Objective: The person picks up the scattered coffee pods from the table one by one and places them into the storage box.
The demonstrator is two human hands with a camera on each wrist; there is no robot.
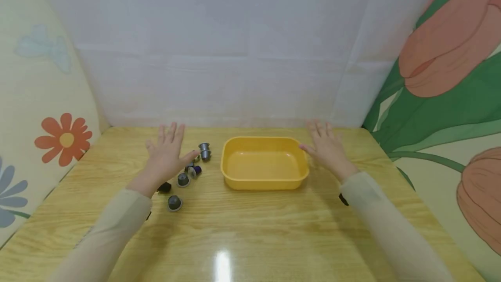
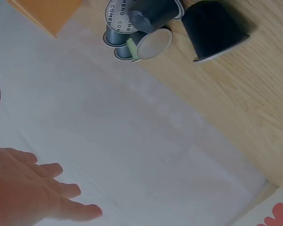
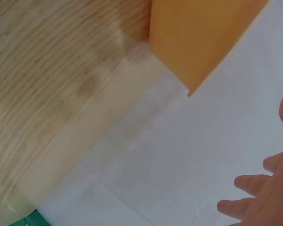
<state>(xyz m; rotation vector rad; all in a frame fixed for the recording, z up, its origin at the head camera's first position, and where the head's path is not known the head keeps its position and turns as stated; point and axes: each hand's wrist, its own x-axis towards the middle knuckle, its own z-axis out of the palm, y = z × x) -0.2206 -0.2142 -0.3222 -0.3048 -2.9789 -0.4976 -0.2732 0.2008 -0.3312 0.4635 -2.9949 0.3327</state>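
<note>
My left hand [image 1: 166, 156] is held over the left part of the table with its fingers spread, and it holds nothing. Below and beside it lie several dark coffee capsules [image 1: 174, 203], some in a small cluster; the hand hides part of the group. In the left wrist view a black capsule [image 2: 212, 30] lies apart from the piled ones. A yellow plastic tub [image 1: 265, 184] stands in the middle with nothing visible inside. My right hand [image 1: 326, 149], fingers spread, hovers by the tub's right end; whether its thumb touches the rim I cannot tell.
The wooden table [image 1: 250, 234] runs back to a white cloth [image 1: 242, 55]. Flower-printed panels stand at the left and the right [image 1: 450, 112]. Two silvery capsules [image 1: 205, 151] sit end to end between the cluster and the tub.
</note>
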